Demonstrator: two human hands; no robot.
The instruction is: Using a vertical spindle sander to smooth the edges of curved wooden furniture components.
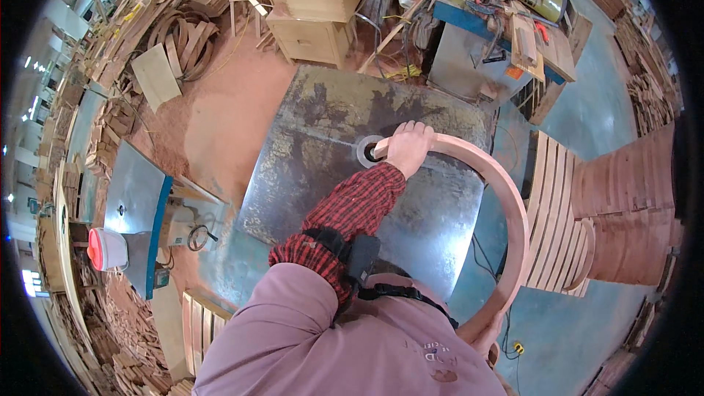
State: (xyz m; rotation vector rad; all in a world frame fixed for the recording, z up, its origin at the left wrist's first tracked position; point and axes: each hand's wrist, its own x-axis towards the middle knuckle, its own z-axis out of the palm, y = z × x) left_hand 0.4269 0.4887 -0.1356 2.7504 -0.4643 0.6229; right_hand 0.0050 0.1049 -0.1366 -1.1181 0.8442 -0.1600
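Note:
My left hand (409,148), in a red-and-black checked sleeve, is closed over one end of a curved wooden piece (519,224). That end lies beside a round spindle opening (370,151) in the worn metal machine table (352,209). From there the pale reddish wood sweeps right in a wide arc, past the table's edge and back toward my body. Close to its near end, at my right side, a small skin-toned patch shows that may be part of my right hand; its fingers are hidden. A black strap with a dark box sits round my left arm.
Slatted wood (550,213) and broad curved panels (623,205) stand to the right. A cluttered workbench (469,66) and a wooden cabinet (312,37) are beyond the table. At left, a blue-edged machine (139,198) bears a white bucket (111,249). Cables trail across the floor.

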